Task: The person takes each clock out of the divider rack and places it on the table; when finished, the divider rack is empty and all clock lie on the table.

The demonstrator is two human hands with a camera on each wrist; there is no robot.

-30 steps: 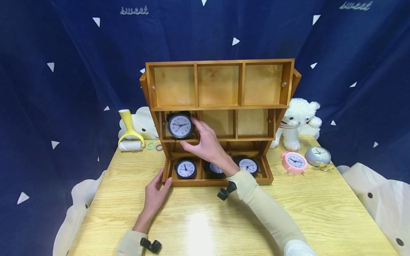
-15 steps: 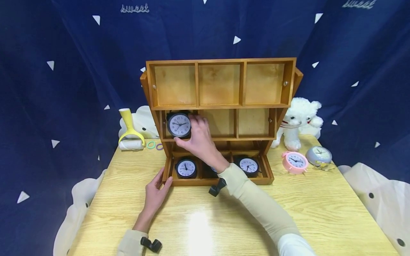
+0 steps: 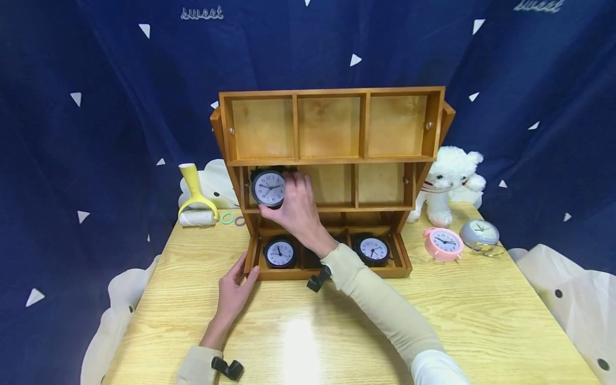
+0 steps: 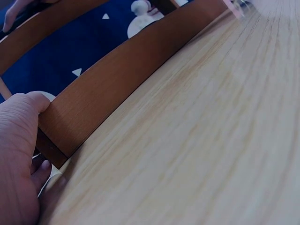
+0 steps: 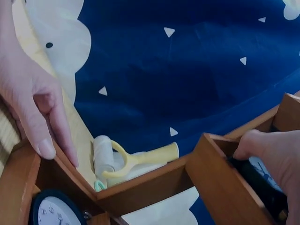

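Left hand round wooden shelf

There is one wooden rack with three tiers, the top one split into three compartments. Three black clocks show their dials, one in the middle tier and two in the bottom; the bottom centre is too hidden to count. One worktop carries one pink clock, one grey clock, one white plush bear, one yellow-handled roller and two rings. Two hands show: one left hand, one right hand.

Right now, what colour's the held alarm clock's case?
Black; that alarm clock shows best in head view.
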